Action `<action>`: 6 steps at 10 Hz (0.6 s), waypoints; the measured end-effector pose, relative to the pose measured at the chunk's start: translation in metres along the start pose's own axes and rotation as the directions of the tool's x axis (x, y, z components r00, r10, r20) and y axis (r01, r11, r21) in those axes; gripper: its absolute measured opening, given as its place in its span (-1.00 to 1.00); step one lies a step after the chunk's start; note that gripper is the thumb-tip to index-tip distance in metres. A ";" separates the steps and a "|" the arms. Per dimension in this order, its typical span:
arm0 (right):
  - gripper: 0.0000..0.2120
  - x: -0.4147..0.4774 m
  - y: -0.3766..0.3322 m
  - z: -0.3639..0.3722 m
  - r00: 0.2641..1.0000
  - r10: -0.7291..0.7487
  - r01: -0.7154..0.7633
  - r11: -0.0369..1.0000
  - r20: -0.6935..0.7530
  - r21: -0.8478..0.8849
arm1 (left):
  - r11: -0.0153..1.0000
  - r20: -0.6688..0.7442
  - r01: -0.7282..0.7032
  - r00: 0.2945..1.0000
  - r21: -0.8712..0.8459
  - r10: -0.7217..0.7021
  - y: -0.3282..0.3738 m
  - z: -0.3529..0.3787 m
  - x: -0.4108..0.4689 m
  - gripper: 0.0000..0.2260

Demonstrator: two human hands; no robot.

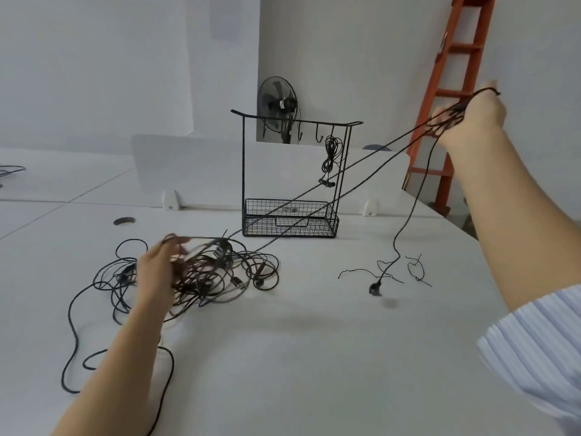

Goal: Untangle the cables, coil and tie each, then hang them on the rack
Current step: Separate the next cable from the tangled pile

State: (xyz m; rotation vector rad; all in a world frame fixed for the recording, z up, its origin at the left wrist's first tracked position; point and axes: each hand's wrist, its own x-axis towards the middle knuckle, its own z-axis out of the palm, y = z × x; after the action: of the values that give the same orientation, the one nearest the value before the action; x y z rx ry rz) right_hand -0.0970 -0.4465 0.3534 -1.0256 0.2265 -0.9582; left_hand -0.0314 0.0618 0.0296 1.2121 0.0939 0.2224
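- Right hand (468, 121): raised at 2 o'clock of your view, fingers curled round several loops of a black cable (456, 113). Two taut runs slope down in front of the wire rack (292, 184) to the tangle. A third run drops to its plug (374, 288), at or just above the worktop (314, 357).
- Left hand (157, 269): at 8 o'clock, fingers in among the tangle of cables (220, 278). It is motion-blurred, so you cannot tell whether it grips any strand.
- Wire rack: upright at 12 o'clock on the worktop, basket at its base. One coiled cable (330, 155) hangs from its right-most hook.
- Thin wire ties (415, 269): loose on the worktop at 4 o'clock, beside the plug.
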 end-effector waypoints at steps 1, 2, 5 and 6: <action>-0.64 -0.116 0.101 0.019 0.977 0.187 -0.181 0.981 -0.104 0.064 | 0.955 -0.092 0.136 0.982 -0.263 -0.165 -0.018 -0.028 0.041 -0.82; -0.73 -0.165 0.136 0.043 0.938 0.285 -0.285 0.958 0.197 -0.030 | 0.947 0.066 0.208 0.978 -0.243 -0.198 -0.015 -0.028 0.029 -0.75; -0.89 -0.195 0.169 0.038 0.806 0.441 -0.248 0.857 0.394 -0.452 | 0.844 0.623 -0.389 0.777 0.370 0.084 -0.006 0.017 -0.029 -0.77; -0.88 -0.202 0.169 0.042 0.801 0.433 -0.309 0.890 0.413 -0.334 | 0.432 0.775 -0.689 0.631 0.581 -0.035 -0.032 0.038 -0.042 -0.70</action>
State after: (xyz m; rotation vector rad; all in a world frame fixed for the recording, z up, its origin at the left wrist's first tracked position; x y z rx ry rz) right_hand -0.0965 -0.2371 0.1886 -1.3599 0.1292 -0.2935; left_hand -0.0617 0.0069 0.0105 2.2878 -0.8883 0.0575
